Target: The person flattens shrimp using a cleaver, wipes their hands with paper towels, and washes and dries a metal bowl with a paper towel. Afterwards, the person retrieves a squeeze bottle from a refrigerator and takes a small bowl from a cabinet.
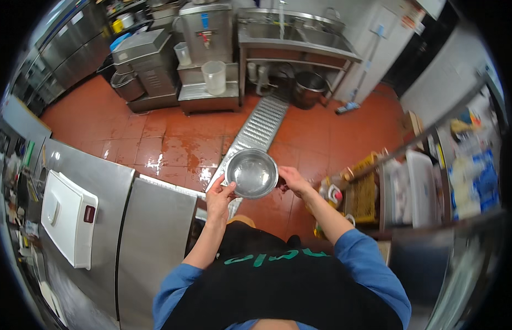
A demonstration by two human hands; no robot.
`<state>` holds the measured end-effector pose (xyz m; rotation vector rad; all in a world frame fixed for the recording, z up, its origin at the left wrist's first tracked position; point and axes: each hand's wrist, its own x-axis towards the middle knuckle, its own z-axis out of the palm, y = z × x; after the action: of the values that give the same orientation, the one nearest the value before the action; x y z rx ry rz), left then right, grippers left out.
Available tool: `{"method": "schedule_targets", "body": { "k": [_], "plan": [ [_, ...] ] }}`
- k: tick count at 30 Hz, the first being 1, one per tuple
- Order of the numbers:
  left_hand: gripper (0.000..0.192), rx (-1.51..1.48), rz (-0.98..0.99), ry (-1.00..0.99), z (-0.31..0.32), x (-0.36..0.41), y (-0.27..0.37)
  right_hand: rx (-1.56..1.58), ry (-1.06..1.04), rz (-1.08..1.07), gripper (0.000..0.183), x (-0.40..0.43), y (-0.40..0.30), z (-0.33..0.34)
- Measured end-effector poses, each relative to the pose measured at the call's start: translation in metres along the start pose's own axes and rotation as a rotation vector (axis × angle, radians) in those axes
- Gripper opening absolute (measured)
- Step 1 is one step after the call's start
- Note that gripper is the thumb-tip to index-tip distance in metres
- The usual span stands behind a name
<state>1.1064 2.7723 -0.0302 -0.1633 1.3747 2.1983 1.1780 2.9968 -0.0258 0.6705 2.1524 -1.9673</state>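
Note:
A round stainless steel bowl [252, 175] is held out in front of my body, above a ribbed metal drain cover in the floor. My left hand [218, 200] grips its left side, the thumb over the rim. On the opposite side my right hand [294, 180] holds the bowl, its fingertips partly hidden by the rim. The inside of the bowl is shiny; I cannot tell whether there is clear liquid in it.
Steel counters [157, 218] with a white lidded container [68, 218] stand at left. The drain cover [260, 123] crosses a wet red tile floor [177, 144] towards a sink [268, 31] with its tap running. Yellow crates [361, 194] and a shelf line the right.

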Motion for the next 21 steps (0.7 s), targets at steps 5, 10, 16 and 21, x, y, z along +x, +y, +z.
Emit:
{"method": "schedule_targets", "body": {
  "k": [5, 10, 16, 21],
  "plan": [
    [0.042, -0.051, 0.156, 0.117, 0.035, 0.139, 0.037, 0.072, -0.066, 0.000, 0.031, 0.160, -0.096, -0.037],
    [0.045, -0.082, 0.149, -0.013, 0.106, 0.268, 0.075, -0.084, -0.049, -0.104, 0.018, 0.306, -0.133, -0.117],
    [0.043, 0.012, -0.028, -0.108, 0.143, 0.396, 0.099, 0.071, 0.499, -0.138, 0.012, 0.490, -0.230, -0.291],
    [0.033, -0.012, -0.065, 0.258, 0.142, 0.466, 0.087, 0.213, 0.666, 0.002, 0.012, 0.661, -0.254, -0.418]
  ]
}}
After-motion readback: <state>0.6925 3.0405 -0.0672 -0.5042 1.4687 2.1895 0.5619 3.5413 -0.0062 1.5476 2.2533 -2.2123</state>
